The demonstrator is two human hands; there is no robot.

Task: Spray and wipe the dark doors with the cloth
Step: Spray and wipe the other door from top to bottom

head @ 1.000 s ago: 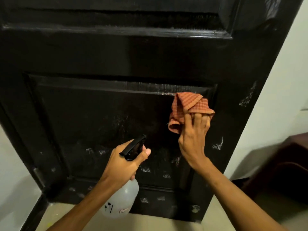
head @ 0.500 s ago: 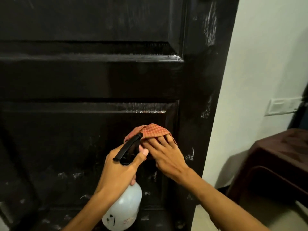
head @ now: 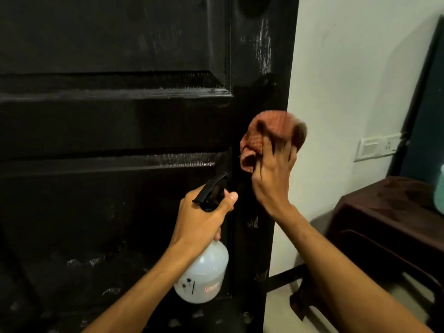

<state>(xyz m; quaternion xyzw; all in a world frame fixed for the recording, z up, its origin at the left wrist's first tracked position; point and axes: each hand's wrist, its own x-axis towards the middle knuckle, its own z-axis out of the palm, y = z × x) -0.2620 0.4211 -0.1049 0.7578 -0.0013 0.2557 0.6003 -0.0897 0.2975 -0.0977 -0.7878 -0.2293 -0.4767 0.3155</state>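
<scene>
The right hand (head: 271,179) held a bunched, orange checked cloth (head: 269,135) with spread fingers, pressing it against the right edge strip of the dark door (head: 120,126), level with the rail between the upper and lower panels. The cloth was blurred. The left hand (head: 201,219) was curled round the neck of a white spray bottle (head: 204,275), thumb up beside its black trigger head (head: 211,191), held just in front of the lower panel. Whitish streaks marked the door's edge strip. To the right stood a pale wall (head: 348,68) with a switch plate (head: 379,146) and a dark brown chair (head: 389,227).
</scene>
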